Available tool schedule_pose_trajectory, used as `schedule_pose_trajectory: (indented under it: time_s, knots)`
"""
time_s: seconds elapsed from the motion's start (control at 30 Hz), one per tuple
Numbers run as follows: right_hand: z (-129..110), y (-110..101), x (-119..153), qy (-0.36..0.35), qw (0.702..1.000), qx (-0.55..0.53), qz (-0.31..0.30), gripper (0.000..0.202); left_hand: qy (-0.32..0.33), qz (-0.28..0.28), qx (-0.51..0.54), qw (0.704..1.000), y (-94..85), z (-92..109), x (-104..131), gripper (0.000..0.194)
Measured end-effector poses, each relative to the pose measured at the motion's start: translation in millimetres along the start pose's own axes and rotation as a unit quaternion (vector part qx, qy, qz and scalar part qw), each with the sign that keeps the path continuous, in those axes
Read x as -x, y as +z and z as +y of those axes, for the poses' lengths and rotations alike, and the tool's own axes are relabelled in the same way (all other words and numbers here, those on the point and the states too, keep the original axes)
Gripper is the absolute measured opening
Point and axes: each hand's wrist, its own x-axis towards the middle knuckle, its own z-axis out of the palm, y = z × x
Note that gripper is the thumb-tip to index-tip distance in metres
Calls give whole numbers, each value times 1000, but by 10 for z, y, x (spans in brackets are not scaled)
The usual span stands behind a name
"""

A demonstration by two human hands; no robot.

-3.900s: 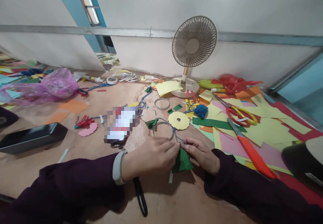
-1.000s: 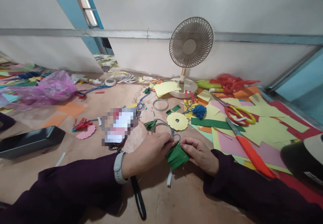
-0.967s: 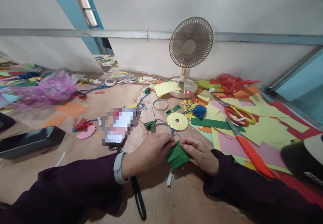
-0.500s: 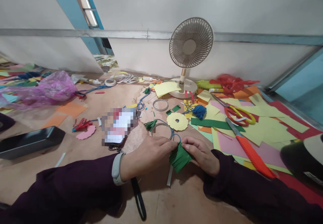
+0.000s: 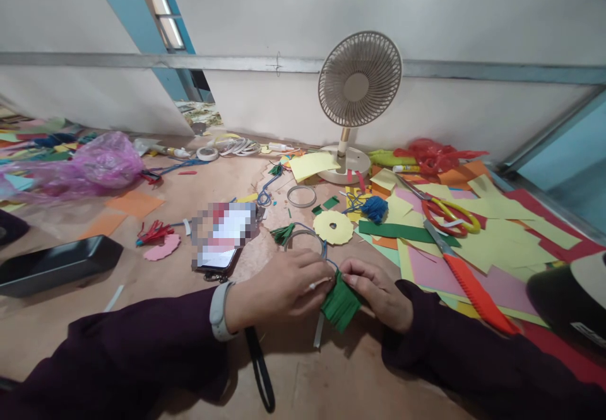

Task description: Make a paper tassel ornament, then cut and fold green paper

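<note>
Green paper tassel (image 5: pixel 339 303) pinched between left hand (image 5: pixel 279 287), right hand (image 5: pixel 376 290).

Desk fan (image 5: pixel 360 91) by the wall, scissors (image 5: pixel 449 215) on coloured paper sheets (image 5: pixel 502 243), black tray (image 5: pixel 57 265) far left.

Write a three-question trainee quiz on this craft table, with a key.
1. True or false: both hands pinch the green paper tassel.
2. Which lies nearer the fan: the yellow paper disc or the black tray?
3. What does the left hand wear at the wrist?

Key
1. True: the left hand and right hand meet at its top, where a blue cord joins it.
2. The yellow paper disc.
3. A pale wristband.
</note>
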Motion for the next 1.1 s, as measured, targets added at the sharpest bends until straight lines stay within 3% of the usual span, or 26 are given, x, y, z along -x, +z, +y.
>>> schedule_pose_trajectory:
  time_s: [0.1,0.2,0.37,0.43,0.7,0.8,1.1]
  knots:
    - [4,-6,13,9,1000,-5,0,38,-49,16,125,991,-8,-28,-13,17]
    - [-19,-5,29,13,1000,2,-3,37,-89,16,251,964,21,-80,-14,15]
    - [-72,13,49,9,1000,21,1,32,-218,-45,454,863,119,-172,-7,21]
    - [-85,15,54,4,999,43,3,30,-237,-61,479,843,147,-191,-5,23]
    - [-72,-3,31,-58,989,138,-7,28,-248,-70,470,844,154,-182,-2,23]
    - [-62,-3,20,-56,988,141,-4,28,-250,-59,466,847,161,-178,-6,24]
    - [-1,-10,14,-42,993,109,-1,32,-256,-37,517,816,214,-213,-9,29]
